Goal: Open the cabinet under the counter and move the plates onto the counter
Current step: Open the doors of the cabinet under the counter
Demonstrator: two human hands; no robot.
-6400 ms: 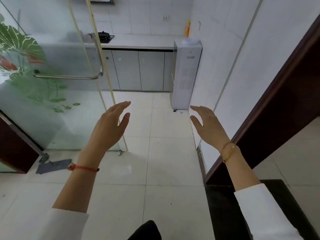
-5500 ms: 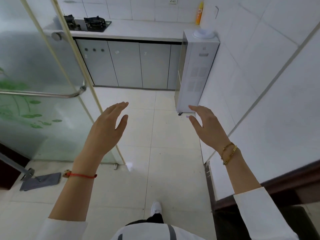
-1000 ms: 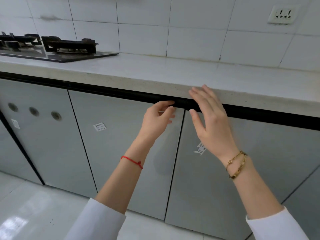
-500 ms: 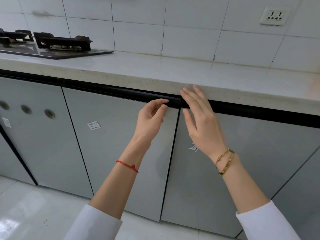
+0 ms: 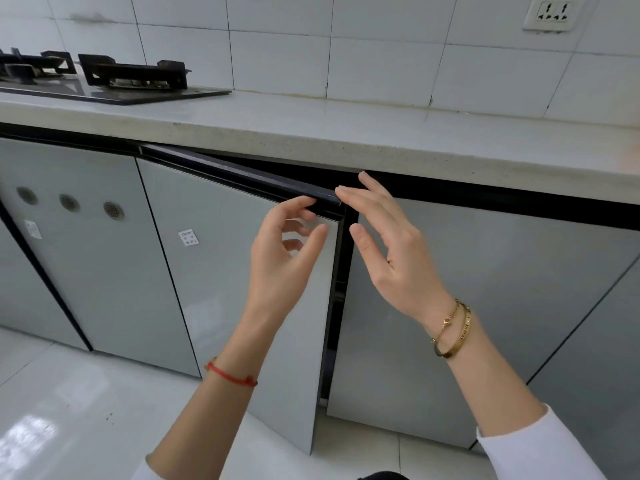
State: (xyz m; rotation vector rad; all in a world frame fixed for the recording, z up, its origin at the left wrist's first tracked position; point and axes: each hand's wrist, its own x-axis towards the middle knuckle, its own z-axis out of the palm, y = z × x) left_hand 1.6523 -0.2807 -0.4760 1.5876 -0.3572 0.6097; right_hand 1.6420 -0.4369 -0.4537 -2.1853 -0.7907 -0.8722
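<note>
The cabinet door point(image 5: 242, 271) under the counter point(image 5: 329, 133) is a pale grey glossy panel with a black strip along its top edge and a small white sticker point(image 5: 188, 237) on its face. It stands swung out a little at its right edge, leaving a dark gap beside the neighbouring door point(image 5: 485, 306), which sits flush. The plates cannot be seen through the gap.

The left hand point(image 5: 280, 258) curls its fingers over the black top strip near the door's right corner, thumb apart below. The right hand point(image 5: 391, 251) hovers just right of that corner with fingers straight and slightly spread; whether its fingertips touch the strip I cannot tell.

The counter is pale speckled stone. A black gas stove point(image 5: 104, 77) sits at the far left. White wall tiles rise behind, with a socket point(image 5: 549, 13) at the upper right. The floor point(image 5: 69, 410) is glossy white tile.
</note>
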